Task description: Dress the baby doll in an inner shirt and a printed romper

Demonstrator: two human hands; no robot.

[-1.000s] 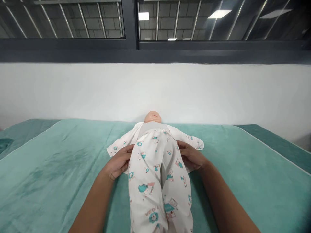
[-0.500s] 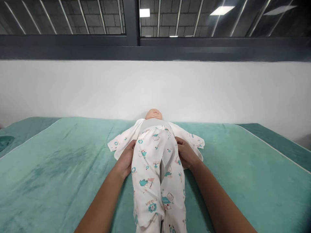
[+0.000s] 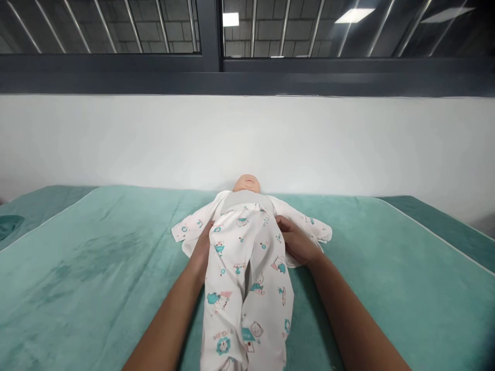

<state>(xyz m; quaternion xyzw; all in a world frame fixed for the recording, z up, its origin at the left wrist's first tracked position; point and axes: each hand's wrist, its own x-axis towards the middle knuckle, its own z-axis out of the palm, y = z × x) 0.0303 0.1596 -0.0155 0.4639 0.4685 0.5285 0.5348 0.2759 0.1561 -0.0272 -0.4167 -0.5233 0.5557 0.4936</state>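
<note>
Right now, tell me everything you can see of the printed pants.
The pants are white, soft-looking fabric with teal and pink cartoon prints. Their gathered waist lies across the doll, below its grey chest; both legs extend toward the camera, a gap between them, ends out of frame. The left grip and right grip touch opposite sides near the top; their hold is partly hidden.

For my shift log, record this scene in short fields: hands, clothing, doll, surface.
Left hand: at one side of the trousers, fingertips hidden
Right hand: at their other side, grip partly hidden
Trousers: white, printed, legs toward the camera
Top: white, sleeves spread outward
Doll: face up, head nearest the wall
Surface: green cover
</note>
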